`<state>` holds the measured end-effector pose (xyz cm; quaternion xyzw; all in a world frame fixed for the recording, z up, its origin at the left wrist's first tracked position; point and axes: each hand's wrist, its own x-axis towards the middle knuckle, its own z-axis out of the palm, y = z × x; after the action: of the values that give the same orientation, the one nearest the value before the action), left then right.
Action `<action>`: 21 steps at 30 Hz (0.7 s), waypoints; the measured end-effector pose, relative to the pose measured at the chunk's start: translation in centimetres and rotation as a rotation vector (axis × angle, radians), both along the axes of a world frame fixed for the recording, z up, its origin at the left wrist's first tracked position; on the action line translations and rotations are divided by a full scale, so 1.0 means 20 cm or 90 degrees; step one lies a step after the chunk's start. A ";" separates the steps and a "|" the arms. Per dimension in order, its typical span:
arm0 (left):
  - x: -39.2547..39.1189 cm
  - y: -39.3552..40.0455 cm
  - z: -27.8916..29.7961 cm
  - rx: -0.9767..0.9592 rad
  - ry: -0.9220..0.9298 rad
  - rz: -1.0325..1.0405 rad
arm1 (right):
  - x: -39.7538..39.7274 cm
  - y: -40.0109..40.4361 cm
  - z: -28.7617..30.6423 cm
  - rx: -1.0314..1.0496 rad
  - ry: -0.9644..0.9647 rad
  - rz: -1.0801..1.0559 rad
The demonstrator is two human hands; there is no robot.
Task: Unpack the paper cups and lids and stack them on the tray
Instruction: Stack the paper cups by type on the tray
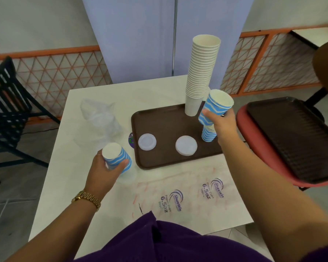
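Note:
A brown tray [159,125] lies on the white table. A tall stack of plain white paper cups [201,72] stands at the tray's back right. In front of it stands a short stack of blue-and-white striped cups [208,134]. My right hand [222,123] grips a striped cup [217,105], tilted, just above that short stack. My left hand [106,171] grips more striped cups [116,156] above the table, left of the tray. Two white lids, one [147,141] on the left and one [186,145] on the right, lie on the tray's front part.
Crumpled clear plastic wrap [100,121] lies on the table left of the tray. A printed cup wrapper [189,193] is spread across the table's front. A second dark tray [295,137] rests on a red chair at right. A black chair [6,103] stands at left.

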<state>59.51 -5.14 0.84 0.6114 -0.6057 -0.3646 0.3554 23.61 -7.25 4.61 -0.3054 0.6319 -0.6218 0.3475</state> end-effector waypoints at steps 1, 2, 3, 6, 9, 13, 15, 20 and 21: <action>0.00 0.00 0.00 -0.003 -0.005 0.001 | -0.05 -0.01 -0.03 0.034 0.059 -0.027; 0.00 0.00 -0.01 -0.005 -0.011 0.004 | -0.10 -0.02 -0.05 0.068 0.099 -0.045; 0.00 0.00 -0.01 -0.005 -0.015 0.005 | -0.13 -0.04 -0.09 0.097 0.124 -0.057; 0.00 0.00 -0.03 0.004 -0.028 0.017 | -0.19 -0.06 -0.15 0.169 0.176 -0.066; 0.01 -0.01 -0.04 0.007 -0.036 0.024 | -0.21 -0.08 -0.19 0.230 0.203 -0.063; 0.00 -0.01 -0.03 0.012 -0.046 0.032 | -0.20 -0.07 -0.24 0.243 0.216 -0.055; -0.01 0.00 -0.03 0.012 -0.046 0.035 | -0.19 -0.06 -0.25 0.251 0.225 -0.056; -0.01 0.00 -0.03 0.013 -0.049 0.036 | -0.12 -0.02 -0.24 0.251 0.373 -0.066; -0.01 0.00 -0.03 0.015 -0.048 0.036 | -0.09 -0.02 -0.22 0.243 0.415 -0.046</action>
<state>59.37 -5.22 0.18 0.6456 -0.5970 -0.3383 0.3353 21.73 -7.56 0.11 -0.3947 0.8242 -0.3749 0.1564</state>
